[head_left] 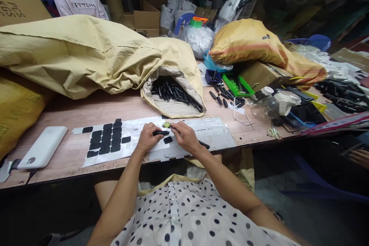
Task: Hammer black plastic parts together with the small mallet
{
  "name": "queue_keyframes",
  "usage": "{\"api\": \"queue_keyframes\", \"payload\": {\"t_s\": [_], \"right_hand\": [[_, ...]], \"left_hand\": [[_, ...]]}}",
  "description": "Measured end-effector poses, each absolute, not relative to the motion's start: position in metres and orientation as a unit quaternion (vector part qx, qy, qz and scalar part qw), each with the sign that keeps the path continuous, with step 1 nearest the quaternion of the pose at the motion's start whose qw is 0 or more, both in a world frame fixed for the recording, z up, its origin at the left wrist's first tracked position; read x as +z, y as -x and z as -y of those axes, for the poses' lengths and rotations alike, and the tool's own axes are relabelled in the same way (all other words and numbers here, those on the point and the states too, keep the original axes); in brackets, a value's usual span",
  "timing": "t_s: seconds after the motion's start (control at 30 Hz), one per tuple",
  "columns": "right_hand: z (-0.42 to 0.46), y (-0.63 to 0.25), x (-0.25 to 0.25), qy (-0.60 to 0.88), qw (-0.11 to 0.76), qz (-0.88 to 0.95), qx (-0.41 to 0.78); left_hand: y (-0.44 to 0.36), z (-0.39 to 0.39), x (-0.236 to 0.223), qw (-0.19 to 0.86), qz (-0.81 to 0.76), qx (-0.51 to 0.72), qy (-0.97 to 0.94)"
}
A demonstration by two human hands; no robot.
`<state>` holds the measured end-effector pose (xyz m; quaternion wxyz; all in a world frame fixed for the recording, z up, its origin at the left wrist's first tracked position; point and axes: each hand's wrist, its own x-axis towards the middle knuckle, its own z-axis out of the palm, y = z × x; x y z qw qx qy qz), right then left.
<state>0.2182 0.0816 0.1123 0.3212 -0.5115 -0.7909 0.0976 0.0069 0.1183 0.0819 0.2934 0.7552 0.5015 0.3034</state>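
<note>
My left hand [148, 137] is closed around a slim black pen-shaped piece [161, 133], which points right. In the fingers of my right hand [184, 135] is a small tool with a round yellow-green end [166, 124]; its far part is hidden by the hand. Both hands are just above a white sheet, close together. A black rounded square pad [167, 140] lies between them. Left of my hands, rows of similar black pads [106, 137] sit on a white backing sheet [135, 130]. Another black piece [204, 145] lies by my right wrist.
An open tan sack [173, 110] holds several black pieces beyond my hands. A white power bank [43, 147] lies at left. A green tray [236, 85], loose black parts, a clear jug [273, 105] and scissors [274, 133] are at right. A person [77, 0] is at the back left.
</note>
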Motion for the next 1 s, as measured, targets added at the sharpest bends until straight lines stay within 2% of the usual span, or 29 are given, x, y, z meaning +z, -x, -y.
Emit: {"api": "queue_keyframes", "payload": {"t_s": [0.33,0.53,0.67,0.83,1.0], "right_hand": [[-0.066,-0.2,0.107,0.528,0.244,0.809,0.081],[-0.066,-0.205,0.112,0.559,0.274,0.778,0.091],[-0.065,-0.21,0.107,0.566,0.263,0.775,0.1],[-0.081,-0.219,0.105,0.584,0.279,0.758,0.073],[-0.118,-0.231,0.106,0.618,0.226,0.753,0.024]], "left_hand": [[-0.007,-0.117,0.085,0.278,-0.495,0.302,-0.766],[-0.008,-0.117,0.084,0.277,-0.504,0.308,-0.758],[-0.008,-0.119,0.081,0.284,-0.506,0.312,-0.752],[-0.006,-0.12,0.08,0.29,-0.501,0.309,-0.754],[-0.007,-0.12,0.077,0.264,-0.495,0.313,-0.766]]}}
